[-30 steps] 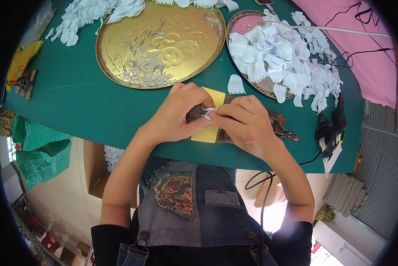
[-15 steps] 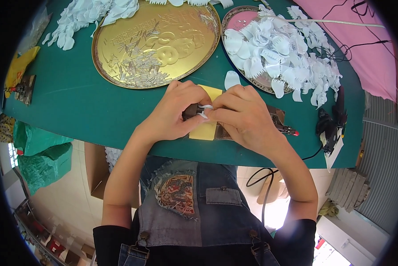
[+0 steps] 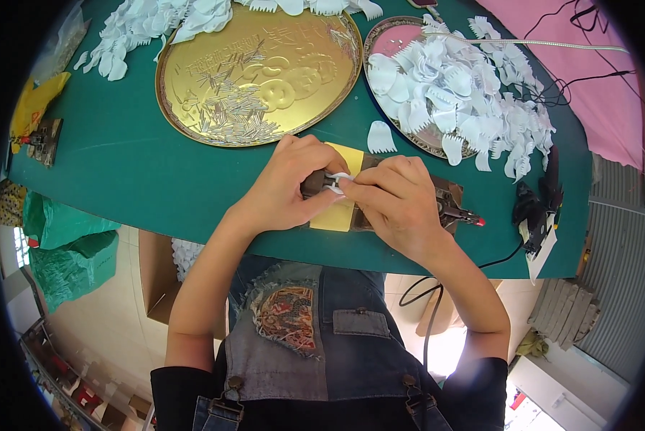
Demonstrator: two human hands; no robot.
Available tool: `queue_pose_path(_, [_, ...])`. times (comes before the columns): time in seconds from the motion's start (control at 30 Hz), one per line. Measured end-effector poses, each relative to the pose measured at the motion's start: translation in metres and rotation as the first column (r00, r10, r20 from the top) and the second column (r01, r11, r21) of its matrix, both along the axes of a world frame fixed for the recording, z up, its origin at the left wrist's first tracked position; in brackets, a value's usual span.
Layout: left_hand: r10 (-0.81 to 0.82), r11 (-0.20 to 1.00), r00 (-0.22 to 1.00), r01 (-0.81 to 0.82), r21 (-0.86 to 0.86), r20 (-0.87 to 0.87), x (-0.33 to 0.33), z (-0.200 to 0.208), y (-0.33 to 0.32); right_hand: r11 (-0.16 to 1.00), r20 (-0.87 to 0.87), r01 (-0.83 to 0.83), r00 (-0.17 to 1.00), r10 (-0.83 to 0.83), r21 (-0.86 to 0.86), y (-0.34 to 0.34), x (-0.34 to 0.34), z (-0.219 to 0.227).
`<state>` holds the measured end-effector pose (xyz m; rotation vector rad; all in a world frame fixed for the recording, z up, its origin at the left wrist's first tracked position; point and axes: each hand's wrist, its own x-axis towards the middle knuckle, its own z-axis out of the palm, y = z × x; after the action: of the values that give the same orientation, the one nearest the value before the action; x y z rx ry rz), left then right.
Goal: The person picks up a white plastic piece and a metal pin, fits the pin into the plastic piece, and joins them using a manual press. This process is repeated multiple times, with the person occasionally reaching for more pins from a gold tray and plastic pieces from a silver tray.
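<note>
My left hand and my right hand meet over a dark fixture with a yellow strip across it. Between my fingertips is a small white piece, set at a dark block on the fixture. My left thumb and fingers pinch around the block and the white piece. From the other side, my right thumb and forefinger close on the white piece; anything smaller in them is hidden. A metal toggle clamp with a red tip sticks out beyond my right hand.
A gold tray holds many thin metal pins. At its right, another tray is heaped with white toothed pieces. One loose toothed piece lies between. A black tool with a cable lies right; another clamp stands left.
My right hand has shifted slightly right and toward me, baring the toothed edge of the loose white piece. My left hand keeps its grip. The whole view has moved a little.
</note>
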<state>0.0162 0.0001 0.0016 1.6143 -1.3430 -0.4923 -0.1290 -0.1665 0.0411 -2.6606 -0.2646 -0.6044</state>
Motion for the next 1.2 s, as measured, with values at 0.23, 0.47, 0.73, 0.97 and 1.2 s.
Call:
queue_pose_path(0.23, [0.015, 1.0, 1.0, -0.015, 0.004, -0.018, 0.0, -0.002, -0.001, 0.999, -0.004, 0.002, 1.0, -0.001, 0.046, -0.002, -0.001, -0.001])
queue_pose_path(0.47, [-0.005, 1.0, 1.0, 0.005, -0.005, -0.012, 0.001, 0.001, -0.002, 1.0, -0.01, -0.002, 1.0, 0.002, -0.004, -0.001, 0.0, 0.003])
queue_pose_path(0.73, [0.004, 0.998, 0.998, -0.008, -0.067, -0.059, -0.003, -0.001, -0.005, 1.0, -0.038, 0.017, 0.999, -0.018, -0.025, 0.0, -0.003, 0.01])
queue_pose_path(0.97, [0.051, 0.993, 0.996, -0.058, -0.101, -0.072, -0.006, -0.01, -0.002, 0.915, -0.109, 0.403, 0.911, -0.399, 0.022, -0.039, -0.038, 0.037])
queue_pose_path(1.2, [0.024, 0.996, 0.998, -0.029, -0.081, -0.064, -0.005, -0.005, -0.006, 0.704, -0.566, 0.71, 0.587, -0.579, 0.017, -0.11, -0.138, 0.012])
